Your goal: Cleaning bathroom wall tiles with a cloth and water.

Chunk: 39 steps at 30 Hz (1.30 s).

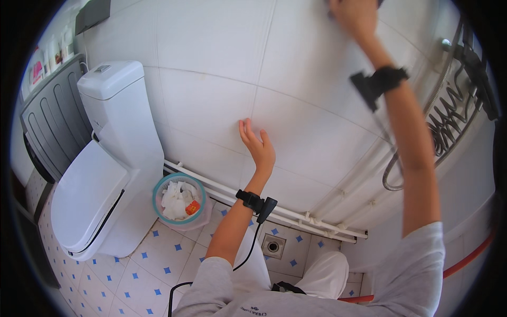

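Observation:
My left hand (pixel 259 150) is raised in front of the white tiled wall (pixel 211 111), its fingers stretched upward and somewhat apart, holding nothing. Whether its fingertips touch the tiles I cannot tell. At the top edge of the view my right hand (pixel 356 18) reaches high up the wall, with its back toward me. Dark edges of a flat, bunched thing (pixel 379 3) show on both sides of its fingers, pressed between palm and tiles. The picture's edge cuts it off, so its kind is hidden. Each wrist wears a black strap with a small device and a cable.
A white toilet (pixel 108 185) with its lid down stands left, beside a grey ridged panel (pixel 55 113). A blue-rimmed bin (pixel 157 203) holds crumpled tissue. White pipes (pixel 288 214) run low along the wall, near a floor drain (pixel 273 246). Shower hose and a coiled cord (pixel 449 121) hang right.

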Each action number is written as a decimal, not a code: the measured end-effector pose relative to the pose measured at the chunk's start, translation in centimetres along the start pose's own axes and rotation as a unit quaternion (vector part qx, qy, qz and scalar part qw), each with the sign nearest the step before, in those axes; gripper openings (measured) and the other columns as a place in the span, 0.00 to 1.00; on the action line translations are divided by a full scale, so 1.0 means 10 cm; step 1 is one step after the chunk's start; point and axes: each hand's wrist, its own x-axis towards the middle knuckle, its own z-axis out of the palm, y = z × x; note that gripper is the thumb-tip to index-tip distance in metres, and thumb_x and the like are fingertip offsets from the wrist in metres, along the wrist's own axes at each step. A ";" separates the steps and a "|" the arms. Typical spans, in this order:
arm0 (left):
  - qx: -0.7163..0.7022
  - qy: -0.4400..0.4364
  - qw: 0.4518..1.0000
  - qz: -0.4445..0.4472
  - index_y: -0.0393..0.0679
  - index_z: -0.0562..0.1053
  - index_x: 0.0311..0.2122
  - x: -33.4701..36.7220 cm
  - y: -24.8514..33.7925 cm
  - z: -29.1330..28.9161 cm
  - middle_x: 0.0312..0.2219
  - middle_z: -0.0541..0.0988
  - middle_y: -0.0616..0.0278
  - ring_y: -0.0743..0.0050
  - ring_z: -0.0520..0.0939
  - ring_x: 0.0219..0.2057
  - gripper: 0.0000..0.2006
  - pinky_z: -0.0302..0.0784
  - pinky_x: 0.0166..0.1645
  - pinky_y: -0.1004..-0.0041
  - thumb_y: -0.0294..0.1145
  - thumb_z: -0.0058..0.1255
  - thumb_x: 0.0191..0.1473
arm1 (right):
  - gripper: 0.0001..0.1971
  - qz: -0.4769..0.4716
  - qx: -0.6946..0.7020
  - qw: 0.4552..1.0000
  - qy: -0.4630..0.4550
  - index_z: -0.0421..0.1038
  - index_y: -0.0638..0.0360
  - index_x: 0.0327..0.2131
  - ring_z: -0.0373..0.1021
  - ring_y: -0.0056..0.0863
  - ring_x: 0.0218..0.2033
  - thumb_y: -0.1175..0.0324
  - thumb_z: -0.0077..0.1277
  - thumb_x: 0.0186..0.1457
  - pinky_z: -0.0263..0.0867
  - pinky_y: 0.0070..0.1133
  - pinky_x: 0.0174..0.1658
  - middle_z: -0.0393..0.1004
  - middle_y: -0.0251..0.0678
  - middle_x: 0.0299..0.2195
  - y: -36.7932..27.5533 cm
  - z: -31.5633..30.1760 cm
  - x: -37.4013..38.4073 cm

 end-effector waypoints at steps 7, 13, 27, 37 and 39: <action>-0.004 0.012 0.999 -0.045 0.36 0.52 0.54 0.08 -0.12 -0.47 0.56 0.45 0.48 0.51 0.48 0.57 0.22 0.47 0.58 0.60 0.30 0.34 0.54 | 0.21 -0.278 0.145 0.943 -0.111 0.64 0.63 0.47 0.55 0.29 0.55 0.71 0.40 0.46 0.46 0.25 0.59 0.58 0.40 0.53 -1.39 1.11 -2.03; -0.022 -0.024 0.993 0.113 0.37 0.55 0.54 0.28 0.13 -0.51 0.53 0.56 0.50 0.53 0.56 0.55 0.22 0.49 0.58 0.64 0.28 0.37 0.53 | 0.29 -0.175 0.212 0.955 -0.111 0.60 0.58 0.49 0.55 0.33 0.54 0.78 0.47 0.37 0.48 0.32 0.57 0.58 0.40 0.52 -1.18 0.66 -1.43; 0.239 -0.104 0.907 0.331 0.32 0.49 0.56 0.98 0.69 0.08 0.58 0.46 0.46 0.52 0.45 0.60 0.34 0.39 0.60 0.56 0.40 0.44 0.48 | 0.27 0.044 0.211 0.970 0.108 0.59 0.63 0.47 0.54 0.40 0.54 0.85 0.32 0.38 0.39 0.33 0.59 0.62 0.43 0.48 -0.34 -0.11 -1.12; 0.227 0.029 0.968 0.102 0.27 0.55 0.52 1.18 -0.66 -0.78 0.55 0.53 0.42 0.48 0.52 0.57 0.29 0.44 0.60 0.61 0.37 0.42 0.49 | 0.26 0.140 -0.006 0.987 0.082 0.51 0.62 0.53 0.40 0.41 0.60 0.75 0.34 0.47 0.31 0.35 0.60 0.48 0.46 0.57 -0.08 0.00 -1.46; 0.216 -0.023 0.970 0.108 0.29 0.57 0.51 1.13 -0.36 -0.72 0.54 0.54 0.43 0.47 0.54 0.56 0.27 0.47 0.59 0.60 0.37 0.43 0.49 | 0.26 0.146 -0.046 0.984 0.092 0.51 0.61 0.54 0.40 0.40 0.60 0.74 0.35 0.48 0.31 0.34 0.60 0.47 0.45 0.57 -0.04 0.02 -1.49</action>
